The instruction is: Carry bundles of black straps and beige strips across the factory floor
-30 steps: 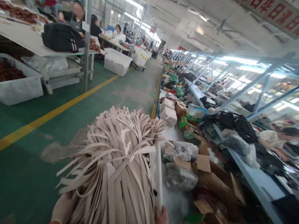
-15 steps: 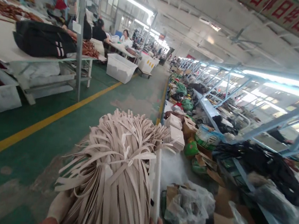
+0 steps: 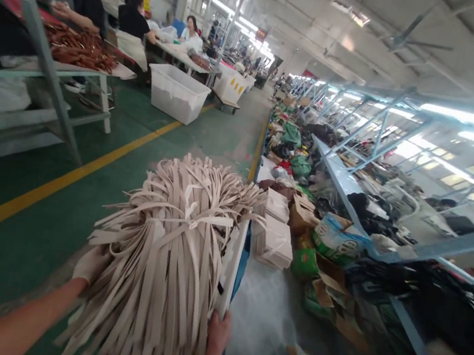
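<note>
Head view shows a big heap of beige strips (image 3: 172,251), tied across the top with a strip of the same stuff, piled in a white crate (image 3: 231,266) of which only the right wall shows. The heap is carried at chest height over the green floor (image 3: 9,238), just left of a long row of goods. The left hand (image 3: 90,265), in a pale glove, presses against the left flank of the heap; its fingers are buried among the loose ends, so how far they curl cannot be told. The right hand (image 3: 218,332) is bare and closed around the near end of the crate's right wall, thumb up against the white edge. A yellow line (image 3: 61,190) runs along the floor to the left. Just right of the crate lie stacks of beige pieces (image 3: 274,239), then a cardboard box (image 3: 303,211) and green bags (image 3: 299,164) beneath a blue shelf frame (image 3: 343,181). Farther left stand a white tub (image 3: 177,94) and a table (image 3: 114,71) bearing brown straps (image 3: 78,50), where other people sit at work.
</note>
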Tool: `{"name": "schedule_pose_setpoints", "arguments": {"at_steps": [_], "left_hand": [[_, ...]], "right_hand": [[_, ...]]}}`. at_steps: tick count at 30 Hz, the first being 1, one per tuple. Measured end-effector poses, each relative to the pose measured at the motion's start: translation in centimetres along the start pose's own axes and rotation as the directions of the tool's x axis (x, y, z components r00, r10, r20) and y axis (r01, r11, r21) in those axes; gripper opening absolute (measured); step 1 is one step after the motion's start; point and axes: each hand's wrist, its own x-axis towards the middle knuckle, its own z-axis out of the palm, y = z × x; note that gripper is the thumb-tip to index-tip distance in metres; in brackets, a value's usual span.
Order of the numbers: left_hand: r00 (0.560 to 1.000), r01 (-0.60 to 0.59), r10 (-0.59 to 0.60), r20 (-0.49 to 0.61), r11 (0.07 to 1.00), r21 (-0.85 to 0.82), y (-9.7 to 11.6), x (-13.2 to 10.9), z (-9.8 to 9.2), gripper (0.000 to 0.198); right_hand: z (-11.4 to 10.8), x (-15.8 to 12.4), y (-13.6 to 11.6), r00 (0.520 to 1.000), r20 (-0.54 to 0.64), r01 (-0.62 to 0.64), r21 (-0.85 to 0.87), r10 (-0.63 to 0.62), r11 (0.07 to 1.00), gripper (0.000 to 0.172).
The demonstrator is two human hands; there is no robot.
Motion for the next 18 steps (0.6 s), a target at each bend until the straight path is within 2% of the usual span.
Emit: {"name": "schedule_pose_setpoints", "arguments": {"at_steps": [4,10,13,18], "left_hand": [[0.998,0.030,-0.028,0.051,0.999,-0.036,7.7,6.2,1.9,0.071],[0.993,-0.019,0.031,0.111,0.994,-0.107,19.0,15.1,4.8,0.067],[0.994,-0.015,0.026,0.105,0.995,-0.098,23.7,19.4,5.6,0.064],[0.999,-0.014,0.014,0.036,1.000,-0.015,30.5,26.2,6.5,0.063]], "right_hand": [[0.1,9.6,-4.5,0.999,-0.004,-0.033,-0.013,0.033,0.999,0.030],[0.1,23.7,-11.2,0.999,-0.019,-0.036,-0.002,0.036,0.999,0.023],[0.6,29.6,-14.6,0.999,0.012,-0.046,-0.021,0.046,0.999,0.028],[2.3,38.1,-19.3,0.996,0.071,-0.052,-0.076,0.058,0.996,0.039]]}}
